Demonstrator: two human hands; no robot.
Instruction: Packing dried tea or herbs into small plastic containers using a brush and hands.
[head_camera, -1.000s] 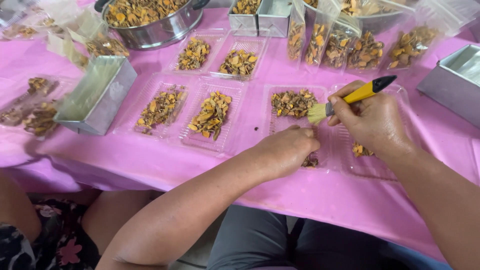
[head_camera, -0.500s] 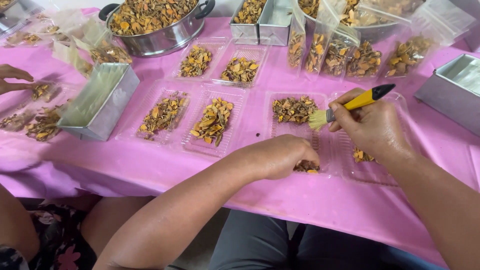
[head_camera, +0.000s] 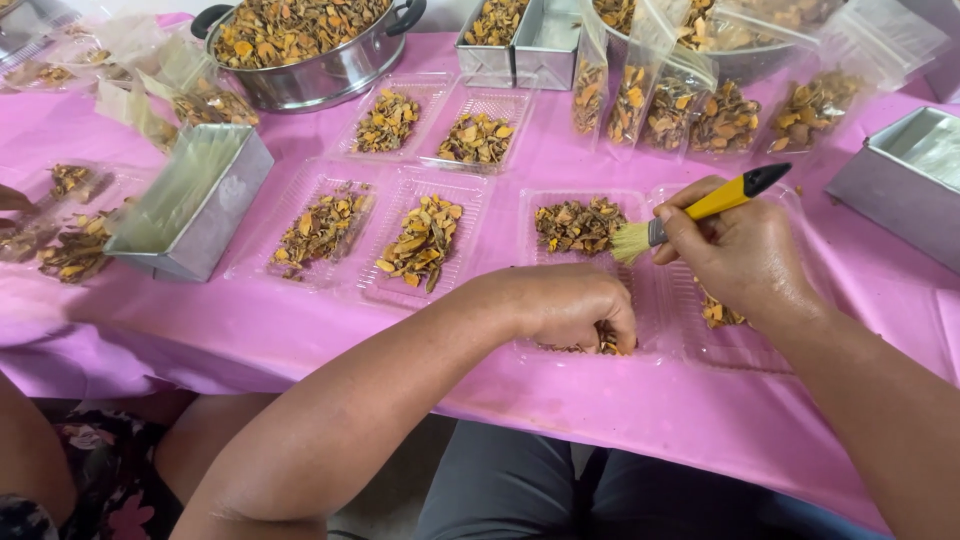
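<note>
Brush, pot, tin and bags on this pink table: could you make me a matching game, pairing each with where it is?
Things:
1. brush
2. round metal pot
3. rectangular metal tin
4. clear bags

Places:
a. far left, heaped with dried pieces
b. standing in a row at the far right
c. in the right hand
d. near left, beside the trays

Pairs: 1-c, 2-a, 3-d, 4-b

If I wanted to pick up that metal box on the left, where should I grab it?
Take the rectangular metal tin across its two long walls, coming down from above. It stands open side up, its thin straight rims are exposed, and bare pink tablecloth lies along its near side. Probably avoid the far end, where filled clear bags crowd it.
</note>
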